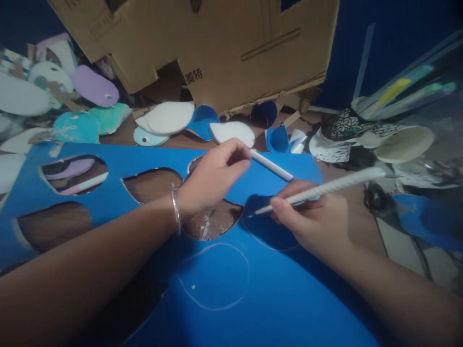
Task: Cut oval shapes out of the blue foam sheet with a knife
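A blue foam sheet (282,284) with several cut-out holes lies in front of me. My right hand (314,217) grips a slim white pen (325,189) with a twisted barrel, its tip at the sheet near a pale curved line. My left hand (217,171), with a silver bangle at the wrist, rests over the cut-outs, thumb and forefinger curled toward each other. Beside those fingertips lies a white stick-like tube (272,165); whether they pinch its end is unclear. A pale drawn circle (249,270) shows on the sheet below the left hand.
Behind the sheet stands a large cardboard piece (224,43). White foam shapes (170,117) and a purple one (94,86) are piled at the back and left. Several markers (394,91) stand in a patterned holder (347,123) at right. Blue scraps (427,219) lie near the right edge.
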The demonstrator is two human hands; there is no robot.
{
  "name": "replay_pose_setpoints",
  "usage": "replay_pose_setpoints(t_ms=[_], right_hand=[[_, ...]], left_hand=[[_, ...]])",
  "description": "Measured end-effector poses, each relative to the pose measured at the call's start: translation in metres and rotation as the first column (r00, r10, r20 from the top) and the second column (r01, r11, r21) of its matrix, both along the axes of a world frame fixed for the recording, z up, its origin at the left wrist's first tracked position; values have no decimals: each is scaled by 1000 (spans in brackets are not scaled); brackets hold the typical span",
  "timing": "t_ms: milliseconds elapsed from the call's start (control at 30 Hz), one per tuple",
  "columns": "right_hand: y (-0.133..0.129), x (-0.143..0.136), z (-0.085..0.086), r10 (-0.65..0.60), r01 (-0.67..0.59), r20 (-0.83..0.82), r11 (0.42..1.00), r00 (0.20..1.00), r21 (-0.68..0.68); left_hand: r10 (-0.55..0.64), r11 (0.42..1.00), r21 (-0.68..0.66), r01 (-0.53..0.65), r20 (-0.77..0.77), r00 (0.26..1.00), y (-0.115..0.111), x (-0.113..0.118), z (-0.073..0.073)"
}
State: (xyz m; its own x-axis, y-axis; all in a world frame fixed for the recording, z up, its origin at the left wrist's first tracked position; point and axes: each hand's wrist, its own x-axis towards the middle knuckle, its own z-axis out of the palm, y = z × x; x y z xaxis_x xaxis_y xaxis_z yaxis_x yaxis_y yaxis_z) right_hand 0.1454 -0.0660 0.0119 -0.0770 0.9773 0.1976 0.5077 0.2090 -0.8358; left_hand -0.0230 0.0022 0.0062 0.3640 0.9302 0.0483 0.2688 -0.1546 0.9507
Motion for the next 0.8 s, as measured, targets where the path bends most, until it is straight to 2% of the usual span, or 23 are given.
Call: replay_pose_setpoints(t_ms=[567,700,800], right_hand=[[0,0,-1,-27,27,-7,1000,1000,-9],[1,2,-3,-89,79,-137,994,987,-74],[1,2,-4,-83,64,-208,993,975,-96]], left_hand=[[8,1000,-10,-7,13,1000,-1,0,1],[-3,1000,-15,3,18,1000,0,0,0],[-1,1000,-10,2,19,1000,0,0,-1]])
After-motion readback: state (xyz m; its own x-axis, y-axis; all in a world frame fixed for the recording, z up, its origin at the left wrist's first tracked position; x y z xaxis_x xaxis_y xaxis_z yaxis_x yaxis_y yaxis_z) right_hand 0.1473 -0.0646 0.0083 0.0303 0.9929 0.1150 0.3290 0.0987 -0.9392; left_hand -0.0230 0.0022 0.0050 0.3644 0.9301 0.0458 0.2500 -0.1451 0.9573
